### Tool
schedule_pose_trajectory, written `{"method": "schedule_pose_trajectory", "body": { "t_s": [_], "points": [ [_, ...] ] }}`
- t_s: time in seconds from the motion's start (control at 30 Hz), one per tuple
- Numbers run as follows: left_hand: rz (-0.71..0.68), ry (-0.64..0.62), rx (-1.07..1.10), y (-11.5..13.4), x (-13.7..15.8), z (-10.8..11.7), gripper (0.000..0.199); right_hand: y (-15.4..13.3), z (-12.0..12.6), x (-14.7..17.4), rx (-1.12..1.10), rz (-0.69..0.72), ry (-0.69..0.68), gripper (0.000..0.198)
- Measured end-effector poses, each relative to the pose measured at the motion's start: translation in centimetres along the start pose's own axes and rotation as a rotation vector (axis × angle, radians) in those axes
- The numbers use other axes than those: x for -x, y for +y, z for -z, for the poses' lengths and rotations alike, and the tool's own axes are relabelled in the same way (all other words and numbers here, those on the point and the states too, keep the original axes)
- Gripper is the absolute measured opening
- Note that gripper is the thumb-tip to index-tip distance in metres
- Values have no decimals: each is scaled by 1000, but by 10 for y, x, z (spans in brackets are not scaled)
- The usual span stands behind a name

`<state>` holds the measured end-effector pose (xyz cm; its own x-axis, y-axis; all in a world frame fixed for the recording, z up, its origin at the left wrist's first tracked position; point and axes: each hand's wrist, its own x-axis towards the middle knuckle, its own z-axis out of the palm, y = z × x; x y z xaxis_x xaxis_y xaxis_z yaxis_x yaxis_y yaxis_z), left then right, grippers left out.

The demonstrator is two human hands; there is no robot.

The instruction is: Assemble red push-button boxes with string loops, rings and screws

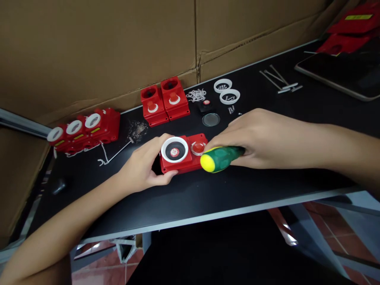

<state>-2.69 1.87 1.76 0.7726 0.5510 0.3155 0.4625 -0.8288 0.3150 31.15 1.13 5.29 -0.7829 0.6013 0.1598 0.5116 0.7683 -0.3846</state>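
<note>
A red box-shaped unit [185,165] lies on the black table in front of me. It carries a white ring [175,160] around a dark round centre, with a clear-rimmed red button [198,147] beside it. My left hand [151,160] grips the unit's left end, thumb along the near side and fingers at the far side. In my right hand [246,138] is a screwdriver with a green handle and yellow end [218,159], held over the unit's right end. Its shaft and tip are hidden behind the handle and hand.
Two similar red units [164,103] stand behind, and several with white rings [89,132] at left. White rings holding screws [229,96], a clear disc [211,119], white cord [196,95], small hammers [285,85] and a tablet-like slab [341,77] lie farther back. Cardboard [118,47] walls the back.
</note>
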Motion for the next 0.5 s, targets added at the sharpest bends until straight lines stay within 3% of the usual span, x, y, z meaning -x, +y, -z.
{"method": "schedule_pose_trajectory", "body": {
  "t_s": [0.1,0.27,0.5],
  "points": [
    [-4,7,-18,-3,2,-2,61,-1,2,-2,105,-3,-106,20],
    [-18,57,-79,-9,8,-9,68,-9,2,-6,257,-46,-115,22],
    [-50,93,-137,-11,10,-13,71,-9,-2,-7,256,-28,-116,19]
  ]
}}
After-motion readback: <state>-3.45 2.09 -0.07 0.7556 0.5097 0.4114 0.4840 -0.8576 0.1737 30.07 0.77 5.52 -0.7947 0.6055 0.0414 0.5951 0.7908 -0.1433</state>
